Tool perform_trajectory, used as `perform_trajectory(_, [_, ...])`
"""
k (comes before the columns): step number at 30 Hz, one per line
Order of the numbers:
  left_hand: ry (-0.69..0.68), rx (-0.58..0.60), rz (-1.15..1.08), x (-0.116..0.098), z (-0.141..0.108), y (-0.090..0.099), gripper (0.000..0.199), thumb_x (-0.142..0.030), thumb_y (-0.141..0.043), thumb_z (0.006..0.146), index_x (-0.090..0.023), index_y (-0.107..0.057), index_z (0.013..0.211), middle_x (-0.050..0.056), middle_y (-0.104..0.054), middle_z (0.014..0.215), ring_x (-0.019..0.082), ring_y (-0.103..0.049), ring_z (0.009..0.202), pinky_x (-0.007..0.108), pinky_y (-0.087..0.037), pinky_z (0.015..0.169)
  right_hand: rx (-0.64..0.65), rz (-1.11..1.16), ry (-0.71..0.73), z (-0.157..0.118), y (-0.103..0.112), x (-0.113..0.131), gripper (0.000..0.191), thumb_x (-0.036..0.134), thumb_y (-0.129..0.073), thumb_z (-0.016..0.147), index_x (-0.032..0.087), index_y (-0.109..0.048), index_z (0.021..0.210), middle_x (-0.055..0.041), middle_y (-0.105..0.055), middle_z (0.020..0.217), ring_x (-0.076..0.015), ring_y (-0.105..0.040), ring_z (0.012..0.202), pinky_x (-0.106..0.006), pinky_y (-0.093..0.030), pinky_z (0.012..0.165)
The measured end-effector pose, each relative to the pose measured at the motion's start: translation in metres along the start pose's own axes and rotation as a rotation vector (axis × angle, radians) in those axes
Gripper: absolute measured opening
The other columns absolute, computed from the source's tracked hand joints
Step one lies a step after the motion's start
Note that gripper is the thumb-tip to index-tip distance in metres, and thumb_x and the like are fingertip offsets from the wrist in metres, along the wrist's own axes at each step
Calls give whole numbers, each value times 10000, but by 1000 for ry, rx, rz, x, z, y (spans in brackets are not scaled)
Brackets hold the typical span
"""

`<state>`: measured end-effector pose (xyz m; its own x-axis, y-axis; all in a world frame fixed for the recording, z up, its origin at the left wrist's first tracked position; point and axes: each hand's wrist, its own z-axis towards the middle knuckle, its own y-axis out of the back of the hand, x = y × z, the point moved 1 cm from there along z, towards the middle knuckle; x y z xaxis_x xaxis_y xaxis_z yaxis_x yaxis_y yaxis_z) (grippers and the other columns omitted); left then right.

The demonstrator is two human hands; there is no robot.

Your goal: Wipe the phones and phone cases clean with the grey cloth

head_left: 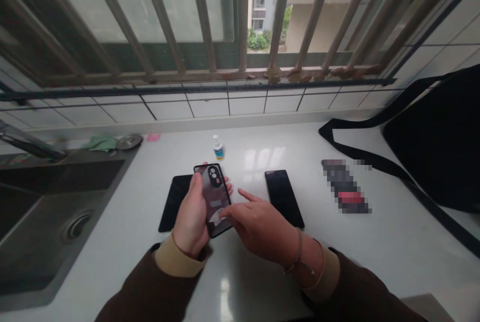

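My left hand (pixel 192 214) grips a smartphone (pixel 216 197) in a black-edged case, its back turned up, the camera block at the top. The thumb lies along the left edge and fingertips show past the right edge. My right hand (pixel 258 222) reaches in from the right, index fingertip on the lower back of the phone, at a pale patch with a small picture. Its thumb stands apart, and the other fingers are partly hidden. Below and left of the held phone lies a dark flat device (pixel 173 207), partly covered. A second black phone (pixel 284 197) lies to the right.
A small white bottle (pixel 218 148) stands behind the held phone. Farther right are a pixelated flat object (pixel 345 186) and a black bag (pixel 435 147) with its strap. At left is a sink (pixel 123 177) with a faucet, green cloth (pixel 100 144) and metal strainer lid (pixel 129 142).
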<state>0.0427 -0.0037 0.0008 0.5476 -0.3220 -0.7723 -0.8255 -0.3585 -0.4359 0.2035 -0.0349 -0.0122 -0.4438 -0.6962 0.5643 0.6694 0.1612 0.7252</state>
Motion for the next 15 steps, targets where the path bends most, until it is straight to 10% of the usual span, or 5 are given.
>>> perform_trajectory(11, [106,40,-31,-3,-1,-1,586,-598,-458,1087,-100,-758,1162,183,-811,1046,247,-794,846,366,-685,769,-9,403,-82,3,10,10,171,223,-604,1079,235,-772,1109,-13,-819,997,-162,-772,892,-314,-616,917])
perform_trajectory(15, [133,94,-83,-1,-3,-2,525,-557,-472,1096,-132,-767,1190,146,-821,986,234,-795,820,385,-691,820,-412,312,-256,2,21,2,209,236,-570,1092,224,-760,1176,-60,-838,1081,-211,-811,972,-373,-645,950])
